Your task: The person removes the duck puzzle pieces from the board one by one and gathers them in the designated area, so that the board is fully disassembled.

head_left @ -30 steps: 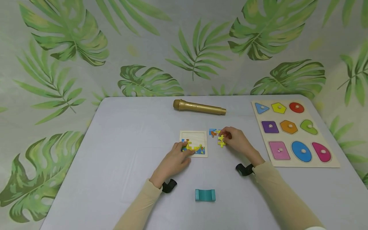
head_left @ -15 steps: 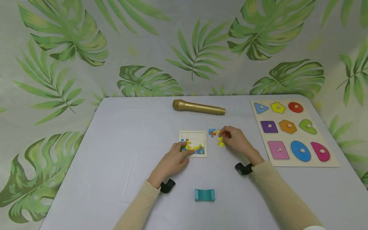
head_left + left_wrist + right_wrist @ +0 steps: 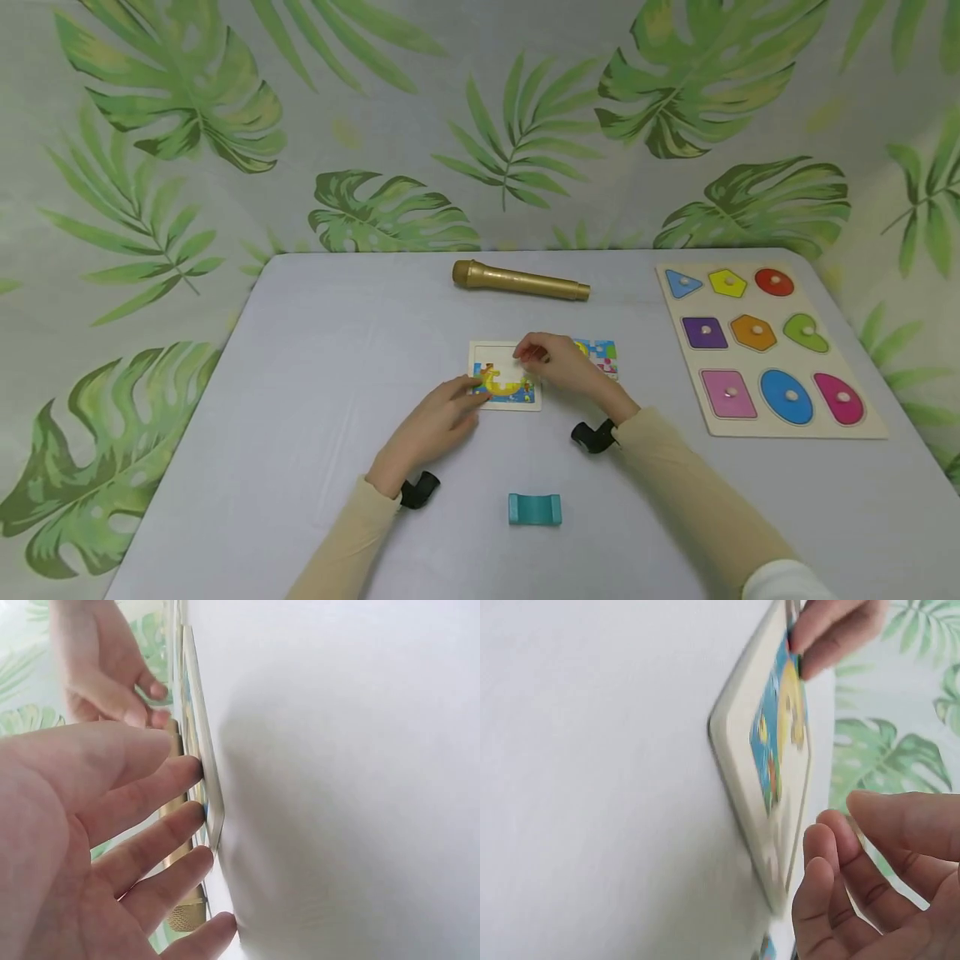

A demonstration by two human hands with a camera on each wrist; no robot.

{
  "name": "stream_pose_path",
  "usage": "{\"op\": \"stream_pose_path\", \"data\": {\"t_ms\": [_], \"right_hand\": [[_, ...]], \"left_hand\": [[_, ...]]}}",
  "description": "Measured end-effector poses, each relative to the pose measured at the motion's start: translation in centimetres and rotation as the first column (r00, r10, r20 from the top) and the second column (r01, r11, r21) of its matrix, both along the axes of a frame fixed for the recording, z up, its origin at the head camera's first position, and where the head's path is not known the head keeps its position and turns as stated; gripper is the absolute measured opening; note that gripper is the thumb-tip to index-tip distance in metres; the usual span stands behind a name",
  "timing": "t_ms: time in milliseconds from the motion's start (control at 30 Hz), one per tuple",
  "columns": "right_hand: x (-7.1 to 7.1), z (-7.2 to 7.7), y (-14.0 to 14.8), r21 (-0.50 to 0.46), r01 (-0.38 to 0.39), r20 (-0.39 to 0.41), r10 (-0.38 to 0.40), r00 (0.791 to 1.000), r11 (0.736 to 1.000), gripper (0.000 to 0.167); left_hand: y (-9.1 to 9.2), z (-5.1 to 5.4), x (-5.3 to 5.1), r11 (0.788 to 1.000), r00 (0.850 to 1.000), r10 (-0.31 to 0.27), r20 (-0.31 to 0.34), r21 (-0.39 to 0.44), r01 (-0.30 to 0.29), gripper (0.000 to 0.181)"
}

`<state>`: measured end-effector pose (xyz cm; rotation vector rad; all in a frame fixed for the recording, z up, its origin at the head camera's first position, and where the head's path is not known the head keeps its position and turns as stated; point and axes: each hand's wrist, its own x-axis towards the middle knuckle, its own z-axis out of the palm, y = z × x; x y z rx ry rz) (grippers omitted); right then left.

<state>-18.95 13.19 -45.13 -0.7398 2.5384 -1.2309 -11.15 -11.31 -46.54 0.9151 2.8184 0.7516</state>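
Observation:
A small square wooden puzzle frame [image 3: 540, 395] lies mid-table, its lower part filled with blue and yellow pieces [image 3: 507, 392]. My left hand [image 3: 431, 425] rests its straightened fingertips on the frame's left side; the left wrist view shows those fingers [image 3: 161, 859] spread along its edge. Over the frame's right side, my right hand [image 3: 562, 367] pinches a thin puzzle piece [image 3: 856, 831] between thumb and fingers, seen nearly edge-on in the right wrist view. Loose joined pieces [image 3: 604, 353] lie right of the frame, partly hidden by the right hand.
Behind the frame lies a gold microphone [image 3: 521, 281]. A board of coloured knobbed shapes [image 3: 693, 367] occupies the table's right side. Nearer the front edge sits a small teal block [image 3: 535, 509]. A leaf-patterned cloth hangs behind the table.
My right hand has moved left from the loose pieces to above the frame, carrying a piece. My left hand has drawn back slightly down and left, uncovering more of the filled pieces.

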Motion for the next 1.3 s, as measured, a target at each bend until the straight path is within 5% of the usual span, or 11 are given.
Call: {"op": "stream_pose_path", "data": {"t_ms": [400,633,933,1300], "right_hand": [[-0.3,-0.4,-3.6,-0.020,-0.106,0.078,0.107,0.991,0.994,0.025],[-0.6,-0.5,-4.1,-0.092,-0.065,0.146,0.078,0.986,0.994,0.030],[-0.8,-1.1,-4.6,-0.052,-0.095,0.045,0.098,0.994,0.994,0.026],[-1.1,-0.7,-2.2,-0.056,0.007,0.089,-0.002,0.996,0.998,0.019]], "left_hand": [[0.4,-0.1,0.2,0.999,0.995,-0.034,-0.094,0.027,0.037,0.032],[0.4,0.2,0.1,0.999,0.998,-0.024,-0.051,0.037,0.026,0.032],[0.3,0.5,0.0,1.000,1.000,-0.009,0.006,0.024,0.009,0.034],[0.5,0.4,-0.1,1.000,1.000,-0.003,0.024,0.023,0.002,0.035]]}}
